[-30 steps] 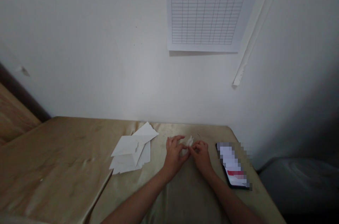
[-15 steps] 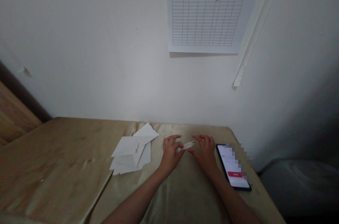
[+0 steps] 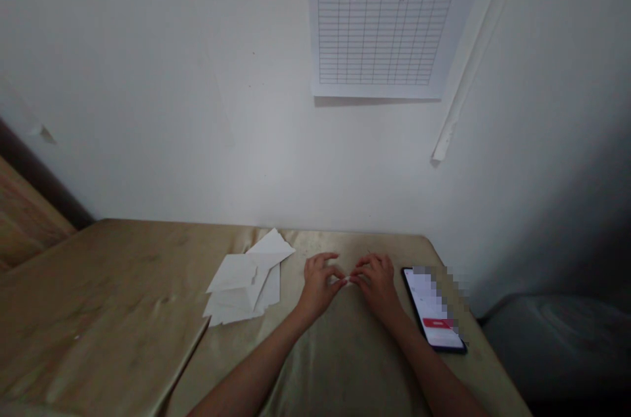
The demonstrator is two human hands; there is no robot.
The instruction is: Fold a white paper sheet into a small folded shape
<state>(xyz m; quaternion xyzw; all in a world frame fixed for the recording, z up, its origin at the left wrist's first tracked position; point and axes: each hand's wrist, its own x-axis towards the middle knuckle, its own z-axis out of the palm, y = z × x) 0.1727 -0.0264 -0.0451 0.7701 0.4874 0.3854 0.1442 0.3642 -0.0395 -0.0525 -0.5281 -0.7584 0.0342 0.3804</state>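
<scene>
Between my two hands is a small piece of white paper [image 3: 348,279], mostly covered by the fingertips. My left hand [image 3: 319,282] pinches its left end between thumb and forefinger, the other fingers curved above. On the opposite side, the thumb and fingers of my right hand [image 3: 375,279] close on the paper's right end. Left of my left hand lies a loose pile of white paper sheets [image 3: 241,272], some with torn edges.
A phone [image 3: 434,312] with a lit screen lies right of my right hand. The table [image 3: 123,312] has a tan cover and meets a white wall. A printed table sheet [image 3: 384,35] hangs on that wall. A dark rounded object [image 3: 557,338] stands beyond the table's right edge.
My right hand has moved slightly left and its fingers have closed on the free end of the paper. The left hand keeps its pinch; less of the paper shows.
</scene>
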